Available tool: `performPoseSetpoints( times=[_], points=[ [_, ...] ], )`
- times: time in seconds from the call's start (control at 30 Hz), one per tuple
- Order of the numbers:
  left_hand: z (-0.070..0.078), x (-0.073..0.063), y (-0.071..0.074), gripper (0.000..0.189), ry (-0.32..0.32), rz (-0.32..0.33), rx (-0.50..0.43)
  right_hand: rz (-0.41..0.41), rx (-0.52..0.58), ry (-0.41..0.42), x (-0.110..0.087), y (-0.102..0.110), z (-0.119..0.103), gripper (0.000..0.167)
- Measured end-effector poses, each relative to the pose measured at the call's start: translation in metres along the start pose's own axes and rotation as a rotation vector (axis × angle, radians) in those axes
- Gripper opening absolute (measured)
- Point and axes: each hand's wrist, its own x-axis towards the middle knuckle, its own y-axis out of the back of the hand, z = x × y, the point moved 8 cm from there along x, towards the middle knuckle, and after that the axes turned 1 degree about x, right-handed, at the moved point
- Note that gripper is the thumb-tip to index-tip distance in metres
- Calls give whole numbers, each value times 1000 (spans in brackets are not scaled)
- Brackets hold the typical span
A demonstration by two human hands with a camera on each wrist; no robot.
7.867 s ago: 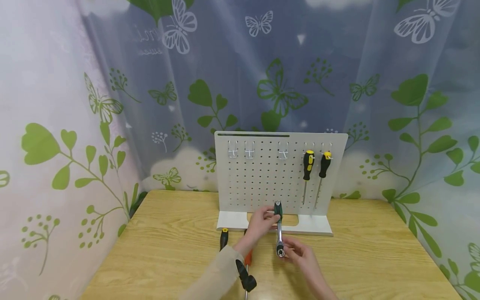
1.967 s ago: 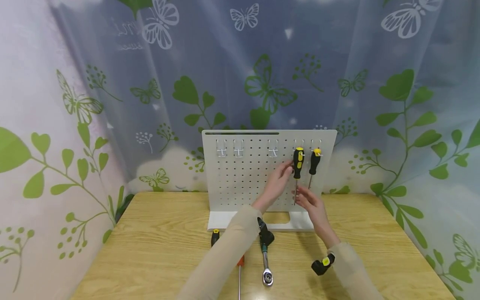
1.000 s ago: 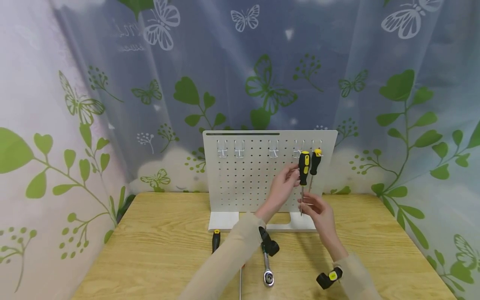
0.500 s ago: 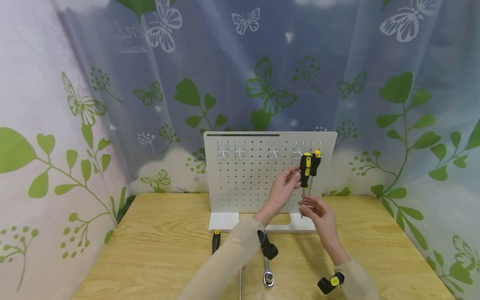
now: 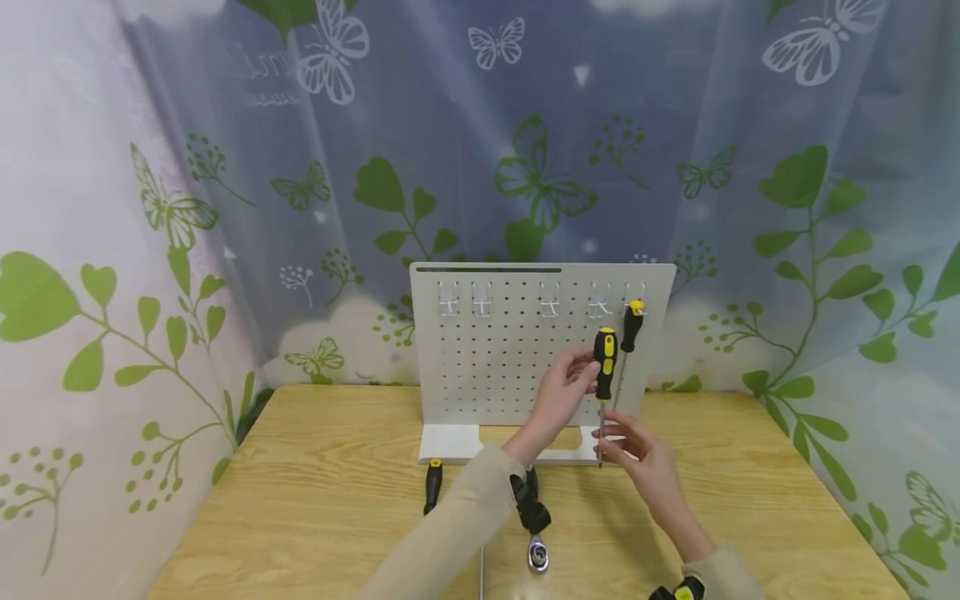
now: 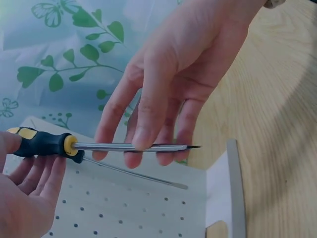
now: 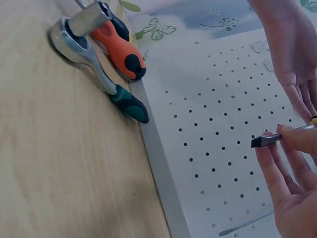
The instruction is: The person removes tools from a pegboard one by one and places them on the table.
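"Printed curtain fabric (image 5: 450, 125), blue-grey with green leaves and white butterflies, hangs behind your pale wood-grain table (image 5: 345, 492), where a white perforated board (image 5: 495, 367) stands."

"Where is the tool, and how do the fingers have it?"

"Your black-and-yellow screwdriver (image 5: 605, 367) with a silver shaft is in front of the board's right side, handle up, flat tip down, below a clear hook (image 5: 599, 307) and apart from it. Your left hand (image 5: 558, 396) holds the handle between thumb and fingers; your right hand (image 5: 648, 471) pinches the shaft near the tip."

"What is close by?"

"Another black screwdriver with a yellow cap (image 5: 632, 327) hangs on the board, just to the right. On the table lies a silver ratchet wrench with a green-and-black handle (image 7: 102, 76)."

"Any advice for handling it well?"

"Let your left hand carry the weight, use your right fingers only to steady the shaft, and leave room beside the hanging screwdriver, since the two could knock."
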Motion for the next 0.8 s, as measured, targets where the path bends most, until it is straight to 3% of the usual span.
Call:
performPoseSetpoints(
  times=[0.27,0.53,0.8],
  points=[
    [-20,-9,5,41,65,-19,56,-88,24,-10,-20,-12,4,42],
    [-48,-25,3,43,152,-41,45,-153,17,-167,-40,-16,17,44],
    [-72,-41,3,37,211,-10,48,-220,26,-155,-53,-24,25,50]
  ],
)
